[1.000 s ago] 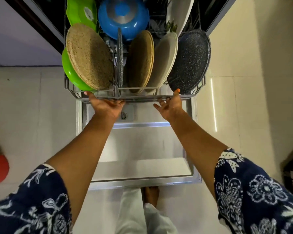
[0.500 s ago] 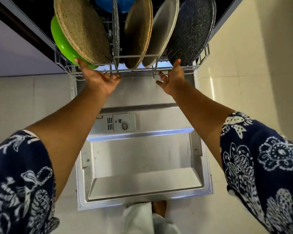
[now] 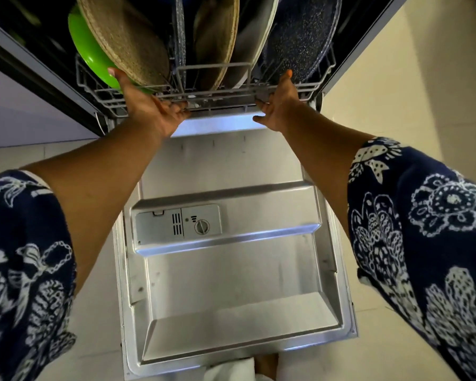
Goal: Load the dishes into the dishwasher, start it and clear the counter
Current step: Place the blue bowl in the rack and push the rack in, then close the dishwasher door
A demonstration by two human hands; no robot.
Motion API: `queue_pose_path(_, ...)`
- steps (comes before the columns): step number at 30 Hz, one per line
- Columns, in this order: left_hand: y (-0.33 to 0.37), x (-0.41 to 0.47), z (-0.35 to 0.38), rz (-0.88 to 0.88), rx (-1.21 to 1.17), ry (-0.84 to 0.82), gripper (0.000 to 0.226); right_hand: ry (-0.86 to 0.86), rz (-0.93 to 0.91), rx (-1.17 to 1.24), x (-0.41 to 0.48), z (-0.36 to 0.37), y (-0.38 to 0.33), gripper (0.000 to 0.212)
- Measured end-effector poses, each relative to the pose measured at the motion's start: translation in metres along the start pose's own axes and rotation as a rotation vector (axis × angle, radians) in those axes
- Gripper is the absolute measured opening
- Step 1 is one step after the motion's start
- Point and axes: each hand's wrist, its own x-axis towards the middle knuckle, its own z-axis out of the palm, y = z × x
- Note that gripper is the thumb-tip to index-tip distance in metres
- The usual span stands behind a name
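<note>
While both palms press against the front rail of the lower rack [image 3: 217, 96], which sits at the top centre of the frame nearly inside the dishwasher tub, the left hand [image 3: 151, 111] and the right hand [image 3: 282, 108] are spread flat, fingers extended, pinching nothing. The left thumb touches the green plate [image 3: 91, 64] at upper left. Standing on edge in the tines are a speckled tan plate [image 3: 127, 42], a second tan plate [image 3: 217, 42], a pale plate [image 3: 254, 42] and a dark speckled plate [image 3: 300, 39].

Handling: the loaded rack is likely heavy yet rolls on runners, so an even push from two points on the stiff wire rail should keep it from skewing. The plates appear rigid and breakable; a jolt at the end of travel could knock them together. The rail, not the crockery, is the sound place to press.

Surroundings: the open door [image 3: 231, 270], of brushed steel, fills the lower centre and lies roughly level, carrying the detergent dispenser [image 3: 176, 224]. Pale glossy floor tiles [image 3: 390, 92] flank it. Patterned navy sleeves [image 3: 423, 243] occupy both lower corners. The counter is out of view.
</note>
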Motion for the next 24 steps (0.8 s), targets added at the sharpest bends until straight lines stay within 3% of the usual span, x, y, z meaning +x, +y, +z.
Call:
queue_pose_path(12, 0.025, 0.049, -0.012, 0.001, 0.149, -0.103, 0.107, -0.054, -0.054, -0.025, 0.033, 0.006, -0.018, 0.073)
queue_pose_path(16, 0.016, 0.033, -0.019, -0.006, 0.247, -0.014, 0.103, -0.084, -0.069, -0.042, 0.023, 0.001, -0.002, 0.076)
queue_pose_path(20, -0.019, -0.035, -0.034, -0.004, 0.419, 0.163, 0.082, -0.086, -0.025, -0.076, -0.02, -0.015, 0.047, 0.069)
queue_pose_path(24, -0.076, -0.133, -0.093, -0.188, 0.483, 0.191, 0.044, -0.06, 0.131, -0.06, -0.092, -0.068, 0.132, 0.046)
